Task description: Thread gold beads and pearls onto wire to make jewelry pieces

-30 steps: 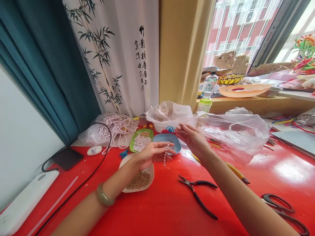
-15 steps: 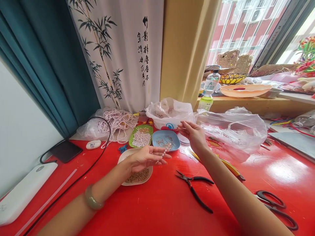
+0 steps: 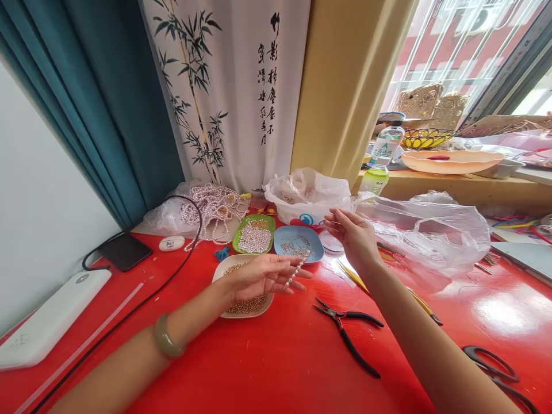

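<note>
My left hand (image 3: pixel 263 277) is palm up over the white dish (image 3: pixel 252 315) of gold beads, partly hiding it. A short strand of pearl beads (image 3: pixel 294 275) lies across its fingers, held there. Farther right and a little higher, my right hand (image 3: pixel 351 233) is raised with thumb and forefinger pinched together. Anything in that pinch is too fine to make out. Just beyond my left fingers sits a blue dish (image 3: pixel 318 248) with small gold and pale pieces. Next to it is a green dish (image 3: pixel 272 237) of white pearls with some gold ones.
Black-handled pliers (image 3: pixel 345 322) lie splayed on the red table (image 3: pixel 241 368). Yellow-handled pliers (image 3: pixel 425 305) are partly behind my right forearm, scissors (image 3: pixel 495 365) at right. Pearl strands (image 3: pixel 211 210), a bag-lined tub (image 3: pixel 306 201) and a plastic bag (image 3: pixel 435 227) stand behind. A black cable (image 3: pixel 142 296) crosses the left.
The whole view has shifted, so the scene sits farther right in the frame. Both hands keep nearly the same pose, the bead strand still across my left fingers.
</note>
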The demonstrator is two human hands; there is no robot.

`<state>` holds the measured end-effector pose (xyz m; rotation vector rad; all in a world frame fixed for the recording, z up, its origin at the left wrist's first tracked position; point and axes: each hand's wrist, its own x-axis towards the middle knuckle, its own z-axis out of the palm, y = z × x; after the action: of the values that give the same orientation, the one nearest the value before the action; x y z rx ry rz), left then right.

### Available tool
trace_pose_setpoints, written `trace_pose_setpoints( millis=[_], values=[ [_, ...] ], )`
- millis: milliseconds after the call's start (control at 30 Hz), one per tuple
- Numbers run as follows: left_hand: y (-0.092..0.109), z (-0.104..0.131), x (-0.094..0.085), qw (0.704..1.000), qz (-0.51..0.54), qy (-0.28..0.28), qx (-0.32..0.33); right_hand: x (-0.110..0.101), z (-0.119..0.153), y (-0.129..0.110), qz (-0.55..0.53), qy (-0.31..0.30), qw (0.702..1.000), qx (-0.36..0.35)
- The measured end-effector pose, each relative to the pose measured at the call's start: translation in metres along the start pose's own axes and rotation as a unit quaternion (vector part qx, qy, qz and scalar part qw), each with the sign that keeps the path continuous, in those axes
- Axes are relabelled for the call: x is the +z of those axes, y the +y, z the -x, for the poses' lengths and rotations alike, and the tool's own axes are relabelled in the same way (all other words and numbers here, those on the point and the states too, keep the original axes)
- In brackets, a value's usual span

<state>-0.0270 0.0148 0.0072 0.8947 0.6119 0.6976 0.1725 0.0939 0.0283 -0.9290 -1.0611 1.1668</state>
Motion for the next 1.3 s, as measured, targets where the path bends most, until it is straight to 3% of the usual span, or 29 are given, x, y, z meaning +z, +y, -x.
trace_pose_setpoints(
  millis=[467,700,900,1067,1300],
  values=[
    [-0.005,-0.003,-0.006,0.998,-0.017,0.042,-0.041,0.018,0.019,-0.010,0.074,-0.073,0.994,-0.028],
    [-0.005,-0.002,-0.005,0.997,-0.004,0.069,-0.030,0.017,0.019,-0.008,0.082,-0.076,0.993,-0.021],
    [-0.005,-0.003,-0.003,0.998,0.010,0.056,-0.031,0.018,0.018,-0.005,0.087,-0.071,0.994,-0.011],
    [-0.009,-0.003,0.003,0.996,0.011,0.092,-0.018,0.020,0.019,-0.009,0.087,-0.068,0.994,-0.014],
    [-0.012,0.000,0.013,0.995,-0.013,0.094,-0.010,0.020,0.023,-0.013,0.084,-0.071,0.994,-0.016]
  ],
)
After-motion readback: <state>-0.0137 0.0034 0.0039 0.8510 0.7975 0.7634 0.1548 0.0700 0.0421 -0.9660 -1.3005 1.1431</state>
